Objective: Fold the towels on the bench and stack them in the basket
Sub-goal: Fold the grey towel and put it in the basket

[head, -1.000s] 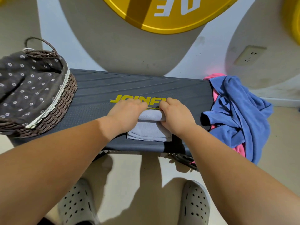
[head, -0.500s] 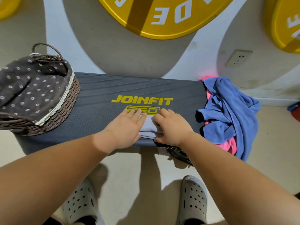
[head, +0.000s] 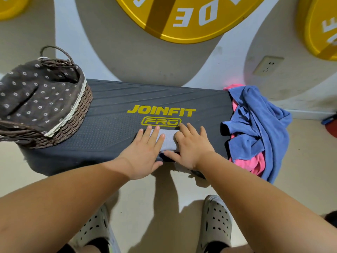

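Note:
A small folded grey towel (head: 168, 139) lies near the front edge of the dark bench (head: 113, 128), just below its yellow logo. My left hand (head: 144, 154) lies flat on the towel's left part, fingers straight. My right hand (head: 191, 147) presses flat on its right part. Only a strip of the towel shows between them. A crumpled blue towel (head: 255, 121) hangs over the bench's right end, with a pink towel (head: 249, 163) under it. The brown wicker basket (head: 76, 123) with a flowered lining stands on the bench's left end.
The bench stands against a white and grey wall with large yellow discs (head: 182, 17) and a power socket (head: 268, 65). My feet in grey clogs (head: 215, 221) stand on the beige floor before the bench. A dark blue and red thing (head: 330, 123) lies at the right edge.
A second ago both hands gripped the towel's far edge and folded it over. Now the towel is a smaller packet and both hands lie flat on it.

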